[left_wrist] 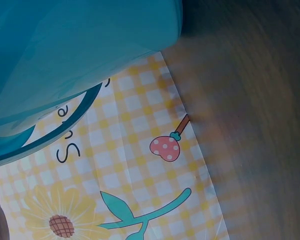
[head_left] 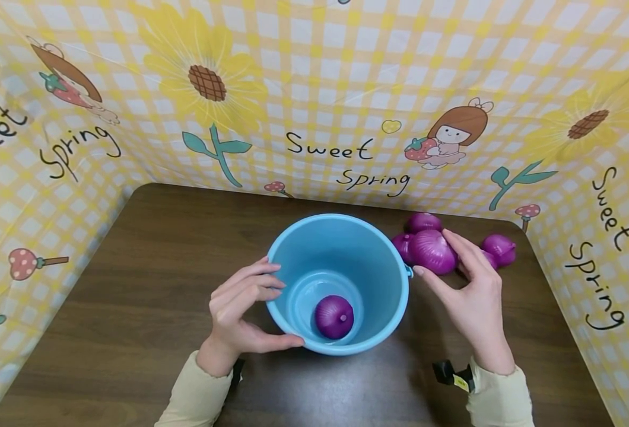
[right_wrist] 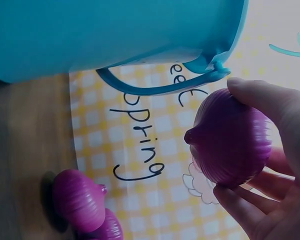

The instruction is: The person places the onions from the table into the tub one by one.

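Note:
A light blue bucket (head_left: pixel 333 246) stands on the table with one purple onion (head_left: pixel 334 317) at its bottom. My left hand (head_left: pixel 234 314) grips the bucket's left rim, fingertips over the edge and thumb at the front. Just right of the bucket, my right hand (head_left: pixel 477 302) holds another purple onion (right_wrist: pixel 230 140) between thumb and fingers. This onion is close to the rim, near the handle joint. Only the bucket's outer wall (left_wrist: pixel 90 40) and its handle fill the upper left of the left wrist view.
Several more purple onions lie at the back right, including a rear one (head_left: pixel 423 222) and a right-hand one (head_left: pixel 499 249). Yellow checked cloth (head_left: pixel 314 107) surrounds the dark wooden table (head_left: pixel 175 255) at the back and sides. The bucket's handle (right_wrist: pixel 155 91) hangs down behind it.

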The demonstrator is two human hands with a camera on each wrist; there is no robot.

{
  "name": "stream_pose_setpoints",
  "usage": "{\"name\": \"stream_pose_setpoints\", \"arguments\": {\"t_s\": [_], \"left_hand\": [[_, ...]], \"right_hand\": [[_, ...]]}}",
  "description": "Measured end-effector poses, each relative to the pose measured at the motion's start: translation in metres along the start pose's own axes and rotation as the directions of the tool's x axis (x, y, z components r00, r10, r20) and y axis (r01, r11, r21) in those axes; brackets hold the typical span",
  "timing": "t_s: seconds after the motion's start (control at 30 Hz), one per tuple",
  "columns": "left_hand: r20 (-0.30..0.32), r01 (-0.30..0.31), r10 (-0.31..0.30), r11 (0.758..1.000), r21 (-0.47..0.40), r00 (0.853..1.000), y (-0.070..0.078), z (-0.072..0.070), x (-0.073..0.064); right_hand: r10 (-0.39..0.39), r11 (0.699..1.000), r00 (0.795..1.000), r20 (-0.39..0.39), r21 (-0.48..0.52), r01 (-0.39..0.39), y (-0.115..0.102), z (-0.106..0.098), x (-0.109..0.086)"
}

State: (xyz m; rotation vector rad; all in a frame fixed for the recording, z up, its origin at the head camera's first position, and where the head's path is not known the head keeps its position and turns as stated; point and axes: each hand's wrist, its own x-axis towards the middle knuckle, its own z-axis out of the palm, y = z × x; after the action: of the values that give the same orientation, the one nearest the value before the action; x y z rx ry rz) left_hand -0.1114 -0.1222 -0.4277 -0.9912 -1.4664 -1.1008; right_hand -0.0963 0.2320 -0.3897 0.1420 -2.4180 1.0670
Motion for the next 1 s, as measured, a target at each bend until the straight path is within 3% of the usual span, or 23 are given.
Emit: {"name": "stream_pose_setpoints", "arguments": {"t_s": [0.67, 1.0], "left_hand": [[0.005, 0.002, -0.001, 1.0, -0.003, 1.0, 0.0, 0.0, -0.001], [0.007, 0.005, -0.005, 1.0, -0.004, 1.0, 0.0, 0.0, -0.001]], "right_hand": [[-0.018, 0.998, 0.997, -0.079, 0.064, 0.023, -0.035, -0.002, 0.003], [-0.043, 0.99, 0.996, -0.081, 0.128, 0.053, -0.034, -0.001, 0.005]]}}
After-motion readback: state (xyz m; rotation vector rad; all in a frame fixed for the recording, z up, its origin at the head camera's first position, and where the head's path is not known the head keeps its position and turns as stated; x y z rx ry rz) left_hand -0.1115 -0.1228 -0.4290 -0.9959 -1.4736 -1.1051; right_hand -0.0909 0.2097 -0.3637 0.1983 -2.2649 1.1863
